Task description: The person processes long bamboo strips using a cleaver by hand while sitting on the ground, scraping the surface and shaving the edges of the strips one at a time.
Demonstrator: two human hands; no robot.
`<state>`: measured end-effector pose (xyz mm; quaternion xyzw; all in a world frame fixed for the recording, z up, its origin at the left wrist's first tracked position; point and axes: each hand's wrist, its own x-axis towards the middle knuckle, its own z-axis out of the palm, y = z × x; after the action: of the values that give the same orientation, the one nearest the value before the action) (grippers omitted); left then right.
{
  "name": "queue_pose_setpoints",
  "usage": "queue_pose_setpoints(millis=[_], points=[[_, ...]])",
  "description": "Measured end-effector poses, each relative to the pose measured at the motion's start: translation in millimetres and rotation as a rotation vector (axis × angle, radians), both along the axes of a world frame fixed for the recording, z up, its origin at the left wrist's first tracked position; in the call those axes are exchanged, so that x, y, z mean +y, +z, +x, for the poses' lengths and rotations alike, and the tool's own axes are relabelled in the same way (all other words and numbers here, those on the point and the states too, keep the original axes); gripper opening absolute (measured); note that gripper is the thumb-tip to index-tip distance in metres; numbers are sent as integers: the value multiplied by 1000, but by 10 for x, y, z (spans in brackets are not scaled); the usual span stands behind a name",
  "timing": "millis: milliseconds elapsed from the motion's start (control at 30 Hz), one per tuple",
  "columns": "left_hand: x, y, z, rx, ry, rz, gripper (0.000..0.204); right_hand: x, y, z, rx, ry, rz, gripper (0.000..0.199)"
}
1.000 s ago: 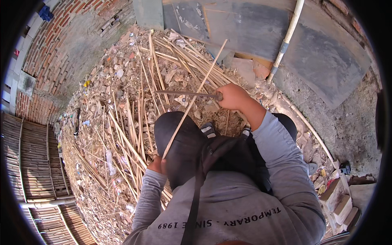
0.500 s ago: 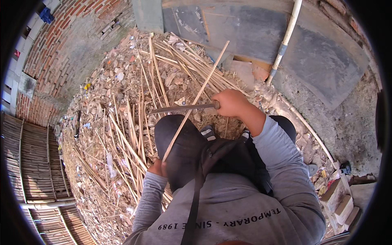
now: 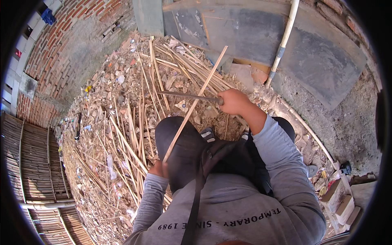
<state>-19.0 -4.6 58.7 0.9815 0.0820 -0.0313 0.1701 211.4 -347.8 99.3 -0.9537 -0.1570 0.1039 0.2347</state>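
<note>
My left hand (image 3: 159, 168) is closed round the near end of a long pale bamboo strip (image 3: 183, 122), beside my left knee. The strip slants up and away to the right, across my thigh. My right hand (image 3: 232, 102) grips the handle of a long dark-bladed machete (image 3: 183, 95). Its blade points left and crosses the strip above its middle. Whether the edge touches the strip I cannot tell.
Split bamboo strips (image 3: 192, 63) lie piled ahead, and more strips (image 3: 130, 139) lie to my left on littered ground (image 3: 94, 118). A pale pipe (image 3: 282, 45) leans by the grey panel wall (image 3: 253, 30). Bamboo slats (image 3: 34, 159) stand at far left.
The machete has slid up along the strip, away from me, and its tip has swung higher. My left hand stays in place, the strip's far end slightly lower.
</note>
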Motion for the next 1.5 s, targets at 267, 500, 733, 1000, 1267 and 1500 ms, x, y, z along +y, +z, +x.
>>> queue_pose_setpoints(millis=[267, 500, 733, 1000, 1267, 1500], points=[[98, -84, 17, -66, -53, 23, 26, -390, -199, 276, -121, -136, 22, 28], [98, 125, 26, 11, -78, 74, 25, -434, 157, 80, -142, 66, 126, 30], [139, 777, 82, -148, -72, 146, 29, -164, 101, -36, -159, 245, 67, 29], [380, 1847, 757, -416, -280, 733, 15, -91, 112, -84, -254, 160, 510, 31], [-295, 2341, 1950, -377, -538, 1096, 16, 124, 253, -121, -436, 181, 791, 26], [-791, 2008, 2495, -429, -939, 1169, 12, 55, 898, -87, -424, 97, 1006, 19]])
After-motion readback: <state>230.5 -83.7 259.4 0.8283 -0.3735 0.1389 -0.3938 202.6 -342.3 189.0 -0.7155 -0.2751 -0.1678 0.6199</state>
